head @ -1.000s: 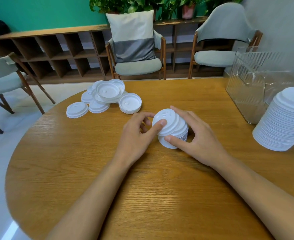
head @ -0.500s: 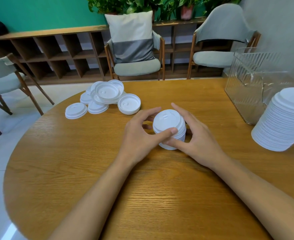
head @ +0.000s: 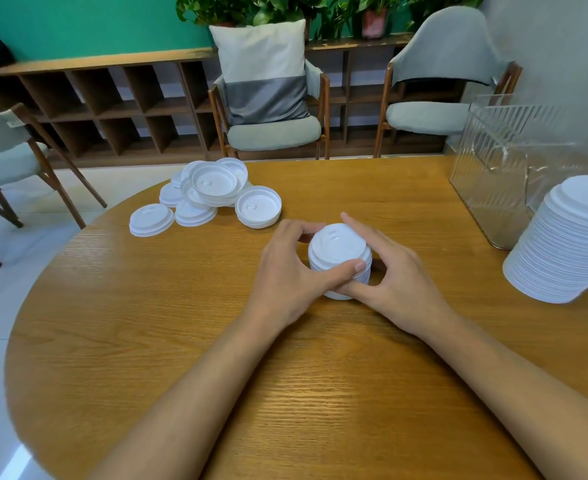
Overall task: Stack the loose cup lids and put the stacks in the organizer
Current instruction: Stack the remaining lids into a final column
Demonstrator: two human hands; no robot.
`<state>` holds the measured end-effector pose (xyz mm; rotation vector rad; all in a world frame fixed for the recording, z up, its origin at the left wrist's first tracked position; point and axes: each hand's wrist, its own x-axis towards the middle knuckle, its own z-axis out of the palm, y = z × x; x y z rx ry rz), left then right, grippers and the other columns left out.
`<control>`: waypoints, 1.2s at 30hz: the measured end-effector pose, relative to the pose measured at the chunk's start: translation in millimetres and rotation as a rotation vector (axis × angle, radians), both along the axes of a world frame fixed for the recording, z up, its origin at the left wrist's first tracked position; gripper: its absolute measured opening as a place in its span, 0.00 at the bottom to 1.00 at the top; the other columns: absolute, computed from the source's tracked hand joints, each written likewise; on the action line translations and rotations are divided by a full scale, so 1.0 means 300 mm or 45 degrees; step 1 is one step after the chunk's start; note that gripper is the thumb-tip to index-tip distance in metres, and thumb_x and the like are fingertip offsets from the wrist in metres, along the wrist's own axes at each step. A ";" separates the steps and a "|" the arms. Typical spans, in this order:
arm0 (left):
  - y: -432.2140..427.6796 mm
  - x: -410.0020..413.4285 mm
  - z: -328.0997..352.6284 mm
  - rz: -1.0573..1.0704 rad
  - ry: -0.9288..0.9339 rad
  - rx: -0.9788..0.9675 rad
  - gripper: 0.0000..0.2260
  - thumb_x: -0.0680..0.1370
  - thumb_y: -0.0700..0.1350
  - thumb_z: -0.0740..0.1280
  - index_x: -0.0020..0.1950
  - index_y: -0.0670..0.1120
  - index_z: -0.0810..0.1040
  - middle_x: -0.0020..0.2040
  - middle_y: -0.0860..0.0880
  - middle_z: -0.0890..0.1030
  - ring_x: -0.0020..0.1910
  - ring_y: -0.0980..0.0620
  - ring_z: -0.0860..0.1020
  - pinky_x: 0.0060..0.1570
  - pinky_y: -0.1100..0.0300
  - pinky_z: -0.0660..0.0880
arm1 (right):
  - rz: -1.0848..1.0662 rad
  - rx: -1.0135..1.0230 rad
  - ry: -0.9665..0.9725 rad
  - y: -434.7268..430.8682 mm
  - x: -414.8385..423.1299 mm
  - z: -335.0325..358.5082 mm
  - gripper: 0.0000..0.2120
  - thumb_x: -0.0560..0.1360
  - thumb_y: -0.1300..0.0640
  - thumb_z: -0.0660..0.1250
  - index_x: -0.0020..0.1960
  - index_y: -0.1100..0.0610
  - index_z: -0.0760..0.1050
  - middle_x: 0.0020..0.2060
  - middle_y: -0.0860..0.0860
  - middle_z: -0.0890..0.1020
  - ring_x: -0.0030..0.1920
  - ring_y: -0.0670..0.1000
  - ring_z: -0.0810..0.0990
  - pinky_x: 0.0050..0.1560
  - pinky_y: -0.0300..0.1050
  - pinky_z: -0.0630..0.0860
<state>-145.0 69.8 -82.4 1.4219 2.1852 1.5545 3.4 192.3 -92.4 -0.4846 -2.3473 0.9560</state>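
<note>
In the head view, the left hand [head: 285, 268] and right hand [head: 400, 282] both curl their fingers round a short lid stack [head: 337, 244] standing mid-counter [head: 320, 393]. I think squeezing softly and evenly would line the lids up before lifting them to the clear organizer [head: 493, 174], far right.

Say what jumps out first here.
The left hand and right hand grip a short stack of white lids at the centre of the table. A loose lid pile lies beyond it to the left; a tall lid stack stands at the right edge, beside the clear organizer.
</note>
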 end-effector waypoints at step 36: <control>-0.042 -0.226 -0.033 0.232 0.564 -0.058 0.10 0.74 0.34 0.77 0.53 0.45 0.85 0.46 0.50 0.82 0.45 0.52 0.80 0.49 0.52 0.79 | 0.001 -0.054 -0.043 -0.016 0.009 0.020 0.39 0.72 0.38 0.77 0.78 0.36 0.64 0.68 0.29 0.71 0.67 0.26 0.66 0.62 0.21 0.62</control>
